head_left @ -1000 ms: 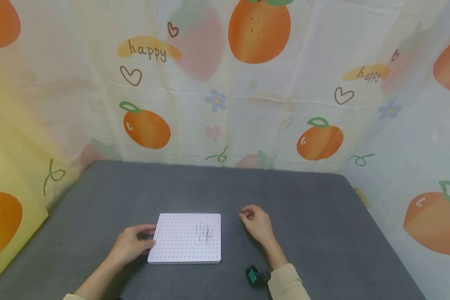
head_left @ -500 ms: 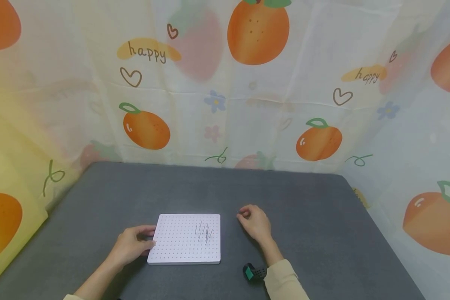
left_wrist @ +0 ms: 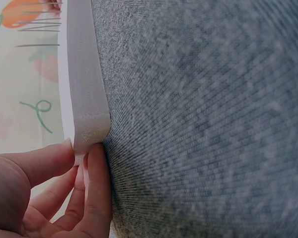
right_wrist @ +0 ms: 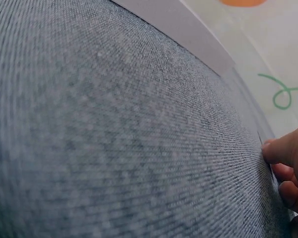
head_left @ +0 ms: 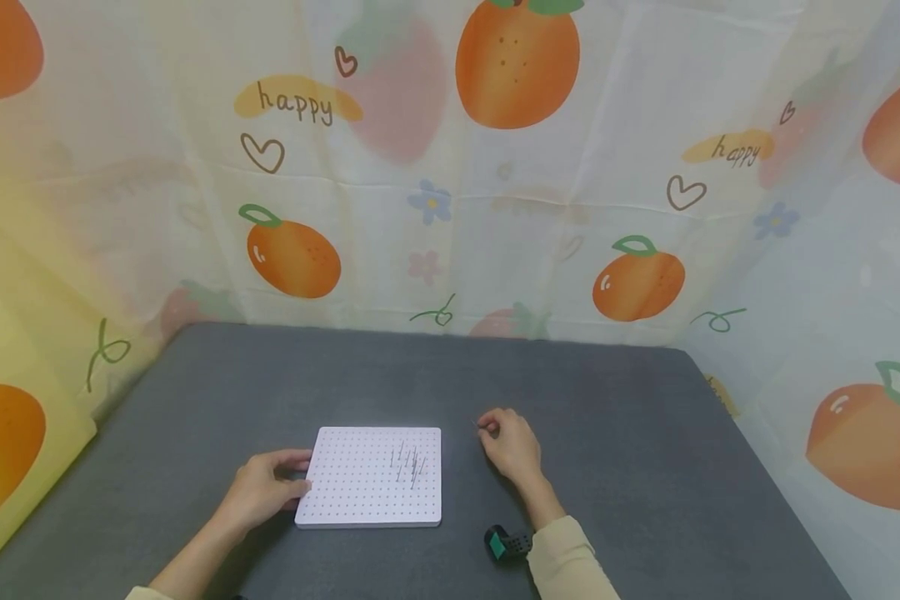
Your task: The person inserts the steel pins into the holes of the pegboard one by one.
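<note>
A white pegboard [head_left: 345, 492] dotted with rows of small holes lies flat on the dark grey table. Several thin metal pins [head_left: 414, 467] stand upright in its right half; they also show at the top of the left wrist view. My left hand [head_left: 258, 487] grips the board's left edge, the thumb on the upper face and the fingers [left_wrist: 97, 193] at the side and underneath. To the right of the board, apart from it, my right hand [head_left: 513, 446] pinches a thin pin [right_wrist: 260, 137] between thumb and forefinger, low over the table. Most of that pin is hidden by the fingers.
The grey cloth-like tabletop [head_left: 630, 433] stretches around the board on every side. A curtain [head_left: 495, 192] printed with oranges hangs behind the table and along both sides. A black and green device [head_left: 506, 543] sits at my right wrist, beside the sleeve.
My right hand has shifted very slightly left, towards the board, still pinching the pin. The left hand and the board stay where they were.
</note>
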Demonstrator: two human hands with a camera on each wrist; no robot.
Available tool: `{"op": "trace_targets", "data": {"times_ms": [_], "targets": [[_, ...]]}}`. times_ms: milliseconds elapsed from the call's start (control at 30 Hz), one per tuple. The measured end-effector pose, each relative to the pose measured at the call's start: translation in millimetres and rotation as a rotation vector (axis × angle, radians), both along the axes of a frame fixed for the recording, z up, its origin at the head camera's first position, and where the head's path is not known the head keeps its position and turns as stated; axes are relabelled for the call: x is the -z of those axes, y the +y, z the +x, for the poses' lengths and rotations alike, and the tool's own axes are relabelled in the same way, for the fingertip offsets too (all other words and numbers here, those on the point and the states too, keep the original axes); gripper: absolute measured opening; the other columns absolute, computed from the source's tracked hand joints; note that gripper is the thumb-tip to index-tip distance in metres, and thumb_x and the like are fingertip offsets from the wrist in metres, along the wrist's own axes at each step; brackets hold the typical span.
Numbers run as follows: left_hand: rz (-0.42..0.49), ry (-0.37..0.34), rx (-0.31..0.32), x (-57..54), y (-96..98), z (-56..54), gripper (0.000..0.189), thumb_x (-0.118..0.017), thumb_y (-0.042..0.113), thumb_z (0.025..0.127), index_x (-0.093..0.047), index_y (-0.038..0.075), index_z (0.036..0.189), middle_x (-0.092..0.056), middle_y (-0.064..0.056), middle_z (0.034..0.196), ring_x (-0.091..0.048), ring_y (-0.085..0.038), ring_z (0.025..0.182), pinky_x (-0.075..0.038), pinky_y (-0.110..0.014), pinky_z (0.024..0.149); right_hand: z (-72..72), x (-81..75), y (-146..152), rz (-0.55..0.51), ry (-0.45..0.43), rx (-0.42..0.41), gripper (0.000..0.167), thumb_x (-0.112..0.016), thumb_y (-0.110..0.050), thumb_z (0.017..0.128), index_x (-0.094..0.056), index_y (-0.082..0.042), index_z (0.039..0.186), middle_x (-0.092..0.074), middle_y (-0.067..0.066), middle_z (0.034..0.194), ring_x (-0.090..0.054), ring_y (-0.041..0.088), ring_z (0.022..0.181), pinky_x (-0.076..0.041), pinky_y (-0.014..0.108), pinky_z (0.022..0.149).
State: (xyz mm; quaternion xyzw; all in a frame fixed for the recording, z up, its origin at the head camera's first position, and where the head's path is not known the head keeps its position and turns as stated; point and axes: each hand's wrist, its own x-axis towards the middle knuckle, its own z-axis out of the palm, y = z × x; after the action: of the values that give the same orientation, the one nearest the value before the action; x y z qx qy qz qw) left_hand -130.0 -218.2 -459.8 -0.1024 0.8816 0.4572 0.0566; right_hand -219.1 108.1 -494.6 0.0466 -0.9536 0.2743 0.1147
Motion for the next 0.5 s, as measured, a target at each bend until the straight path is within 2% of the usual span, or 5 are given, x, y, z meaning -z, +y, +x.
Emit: {"op": "trace_targets", "data": {"times_ms": [333,500], "targets": [[0.011,0.008,0.003,-0.4,-0.2,0.3,0.047,-0.067,-0.001,0.075,-0.055,-0.005,0.120,-0.062,-0.020,0.108,-0.062,-0.016,0.072,-0.056,-0.032,0.061,-0.7,1.8,3.5,-0.010,0.017,-0.031,0.011,-0.064,-0.012,0.079,-0.068,-0.022,0.080,-0.056,-0.005,0.079,-0.054,0.014,0.074,-0.044,0.031,0.058],[0.018,0.025,0.016,-0.3,-1.4,0.7,0.047,-0.068,0.000,0.075,-0.055,-0.006,0.119,-0.062,-0.021,0.107,-0.063,-0.016,0.072,-0.056,-0.032,0.060,0.2,1.2,3.6,-0.024,0.027,-0.045,0.008,-0.066,-0.013,0.079,-0.069,-0.020,0.081,-0.057,-0.004,0.078,-0.054,0.014,0.073,-0.044,0.031,0.060]]}}
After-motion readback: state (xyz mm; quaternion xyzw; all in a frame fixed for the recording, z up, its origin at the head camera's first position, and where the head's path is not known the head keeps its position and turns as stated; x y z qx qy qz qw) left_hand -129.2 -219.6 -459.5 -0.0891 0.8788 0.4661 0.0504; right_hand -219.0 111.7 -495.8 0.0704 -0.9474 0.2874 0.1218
